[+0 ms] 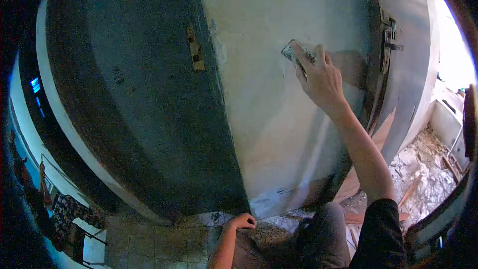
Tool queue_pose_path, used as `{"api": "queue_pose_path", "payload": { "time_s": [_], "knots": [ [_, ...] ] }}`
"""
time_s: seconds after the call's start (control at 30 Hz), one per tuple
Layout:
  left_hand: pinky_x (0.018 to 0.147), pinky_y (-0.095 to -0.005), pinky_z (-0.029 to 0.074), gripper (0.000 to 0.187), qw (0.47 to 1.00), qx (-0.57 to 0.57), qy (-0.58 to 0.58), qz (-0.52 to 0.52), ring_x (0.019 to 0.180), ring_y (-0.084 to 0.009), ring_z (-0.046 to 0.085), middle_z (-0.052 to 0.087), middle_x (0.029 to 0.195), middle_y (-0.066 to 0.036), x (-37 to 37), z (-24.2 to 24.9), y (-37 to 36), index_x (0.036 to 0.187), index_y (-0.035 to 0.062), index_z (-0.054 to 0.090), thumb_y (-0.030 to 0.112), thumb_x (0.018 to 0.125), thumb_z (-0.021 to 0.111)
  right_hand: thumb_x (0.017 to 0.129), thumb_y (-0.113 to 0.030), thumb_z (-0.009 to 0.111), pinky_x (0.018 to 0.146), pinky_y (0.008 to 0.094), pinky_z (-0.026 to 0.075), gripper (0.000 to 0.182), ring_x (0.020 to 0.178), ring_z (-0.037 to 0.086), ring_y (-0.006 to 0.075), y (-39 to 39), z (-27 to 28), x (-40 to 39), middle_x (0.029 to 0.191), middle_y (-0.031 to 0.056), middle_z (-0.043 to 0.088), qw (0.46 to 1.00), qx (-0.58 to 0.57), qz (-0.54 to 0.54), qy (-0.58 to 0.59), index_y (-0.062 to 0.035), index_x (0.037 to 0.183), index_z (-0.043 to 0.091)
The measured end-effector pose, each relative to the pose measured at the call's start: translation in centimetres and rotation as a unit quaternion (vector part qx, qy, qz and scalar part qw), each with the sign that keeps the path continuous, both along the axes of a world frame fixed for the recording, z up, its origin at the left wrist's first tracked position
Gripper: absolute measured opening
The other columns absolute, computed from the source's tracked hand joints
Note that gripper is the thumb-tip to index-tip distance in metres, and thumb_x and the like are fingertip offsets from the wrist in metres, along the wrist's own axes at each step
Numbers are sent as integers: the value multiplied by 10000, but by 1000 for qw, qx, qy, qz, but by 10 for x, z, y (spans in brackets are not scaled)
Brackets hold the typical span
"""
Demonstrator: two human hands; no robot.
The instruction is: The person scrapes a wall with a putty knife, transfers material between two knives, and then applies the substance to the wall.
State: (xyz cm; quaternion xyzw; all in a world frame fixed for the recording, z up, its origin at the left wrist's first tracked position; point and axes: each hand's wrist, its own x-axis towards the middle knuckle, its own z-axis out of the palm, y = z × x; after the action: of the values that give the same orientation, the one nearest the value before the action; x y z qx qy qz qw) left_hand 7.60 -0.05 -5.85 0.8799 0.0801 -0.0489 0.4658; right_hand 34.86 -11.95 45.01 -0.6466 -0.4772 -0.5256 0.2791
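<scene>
My right hand (321, 77) is raised against the pale, patchy door panel (279, 134), fingers wrapped over a small rectangular sanding block (288, 50). The block lies against the panel's surface, and my palm and fingers hide part of it. Low in the view, my left hand (242, 221) rests by my knee near the panel's bottom edge. Its fingers are curled in, with nothing visible in them.
A dark door panel (159, 94) with a bare lock plate (195, 50) stands to the left. On the right are a door handle (388, 47) and rubble-strewn floor (423, 174). A patterned cloth (74, 211) lies at lower left above floor tiles (154, 241).
</scene>
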Motion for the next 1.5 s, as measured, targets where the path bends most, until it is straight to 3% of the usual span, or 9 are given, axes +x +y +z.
{"api": "queue_pose_path", "payload": {
  "time_s": [0.17,0.27,0.37,0.47,0.67,1.07,1.17,1.3,1.5],
  "knots": [
    [682,-331,458,188,1000,-14,17,1,723,-164,605,650,742,-55,3,5,-3,763,46,658,209,692,721,821,-272,561,640,394,542,499,919,571,328,-3,2,10,1159,171,453,993,-98,51,32,-314,1297,419],
    [693,-326,458,189,999,-13,36,6,731,-161,606,653,753,-47,4,15,-6,770,50,656,208,687,718,810,-263,574,627,393,543,506,915,581,312,-1,0,15,1182,169,449,994,-75,77,34,-358,1286,429],
    [704,-324,458,182,999,-3,35,9,736,-156,606,655,760,-45,5,7,-3,773,46,651,196,691,712,795,-263,591,628,390,544,517,921,577,338,7,2,18,1219,159,438,995,30,70,-61,-387,1273,438],
    [704,-324,458,182,1000,-17,-20,-17,735,-151,602,653,763,-50,5,2,-1,783,43,648,194,699,704,772,-254,615,648,394,543,576,961,553,359,20,-8,21,1229,150,436,999,25,39,-17,-383,1295,411],
    [699,-323,471,185,1000,-16,11,-22,741,-170,611,654,776,-57,6,6,-2,799,48,653,200,708,706,753,-229,639,691,418,535,647,1021,515,366,21,-11,18,1267,152,401,996,26,74,-35,-381,1322,371],
    [680,-319,465,196,998,0,-40,-47,728,-163,603,644,760,-61,10,-7,0,789,34,639,210,723,696,704,-112,636,741,418,512,663,1013,519,341,39,-14,-9,1282,101,422,995,61,75,40,-350,1287,426],
    [687,-316,457,196,998,-23,56,10,726,-160,599,643,765,-70,10,-9,0,781,27,635,207,722,685,692,-82,629,747,422,512,672,1011,519,341,55,7,-5,1250,101,439,992,114,48,21,-331,1284,432],
    [702,-331,457,172,999,-40,-7,-9,723,-170,597,641,756,-73,7,18,-6,788,47,644,195,712,685,689,-84,633,759,414,506,673,1021,510,334,42,6,-14,1204,94,465,991,109,72,31,-323,1285,431],
    [715,-340,459,174,981,-30,188,35,748,-188,605,646,777,-72,13,56,-17,806,66,650,210,713,683,692,-86,639,770,406,498,666,1037,498,326,33,-10,-15,1201,84,473,994,69,57,61,-319,1282,436]
  ]
}}
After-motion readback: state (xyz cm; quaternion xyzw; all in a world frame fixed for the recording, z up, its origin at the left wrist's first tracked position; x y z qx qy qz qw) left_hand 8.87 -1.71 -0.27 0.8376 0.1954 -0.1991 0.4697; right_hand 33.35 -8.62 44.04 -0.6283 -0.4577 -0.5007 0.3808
